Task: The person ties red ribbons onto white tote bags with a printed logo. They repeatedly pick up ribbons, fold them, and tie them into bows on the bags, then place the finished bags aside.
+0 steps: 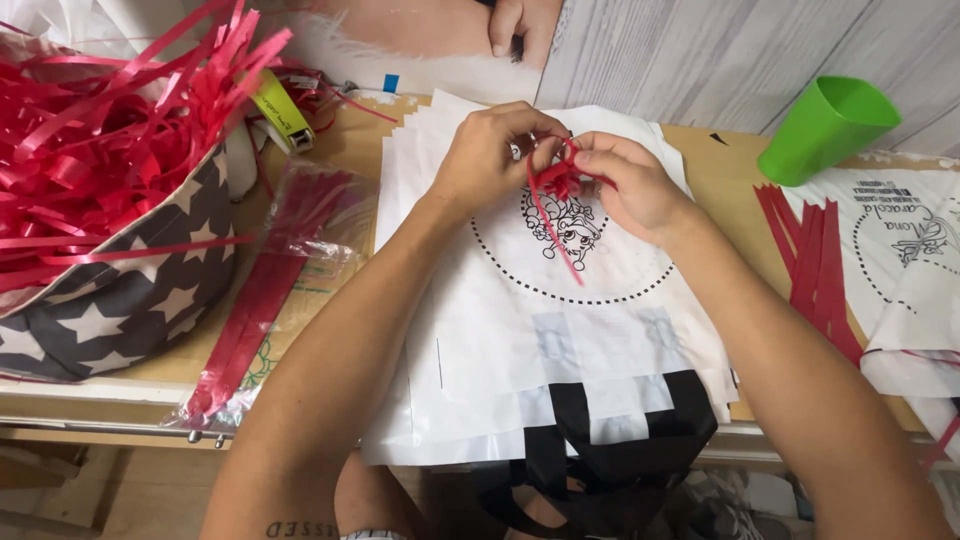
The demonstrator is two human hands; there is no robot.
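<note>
My left hand (pixel 488 150) and my right hand (pixel 630 185) meet over a stack of white plastic bags (pixel 540 330) printed with a black cartoon drawing inside a dotted circle. Both pinch a small red ribbon bow (pixel 560 180); one loose ribbon tail hangs down over the drawing. The bags lie on a wooden table (pixel 340 150) and overhang its front edge. Fingers hide part of the bow.
A star-patterned fabric basket (pixel 120 300) full of red ribbon scraps stands at left. A clear packet of red ribbon strips (pixel 265 290) lies beside it. A green plastic cup (pixel 825 125), loose red strips (pixel 815 270) and more printed bags (pixel 910 250) are at right.
</note>
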